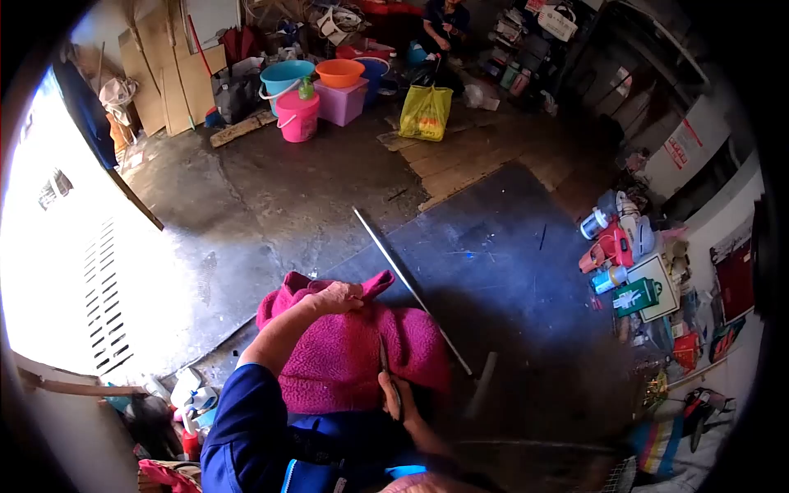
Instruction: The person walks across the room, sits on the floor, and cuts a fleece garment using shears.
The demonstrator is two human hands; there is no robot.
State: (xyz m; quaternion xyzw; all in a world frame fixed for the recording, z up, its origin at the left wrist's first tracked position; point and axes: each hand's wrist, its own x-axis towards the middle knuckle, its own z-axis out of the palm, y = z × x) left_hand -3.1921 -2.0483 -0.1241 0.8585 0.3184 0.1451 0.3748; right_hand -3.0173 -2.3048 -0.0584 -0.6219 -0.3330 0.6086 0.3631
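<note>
Magenta fleece fabric (329, 370) lies bunched over my lap. My left hand (337, 297) is closed on a fold at its far edge, with a flap sticking out to the right of the fingers. Lower down, my right hand (396, 398) grips what looks like a pair of scissors, whose slim metal blade (383, 357) points away from me against the fleece. How far the blade goes into the cloth cannot be made out. Just right of the fabric, a long metal rod (411, 292) slants across the dark board.
Beyond stand a pink bucket (297, 119), a blue bucket (285, 78), an orange basin (340, 72) and a yellow bag (425, 112). Bottles and boxes, including a green case (637, 297), crowd the right wall. Another person (446, 29) is at the back.
</note>
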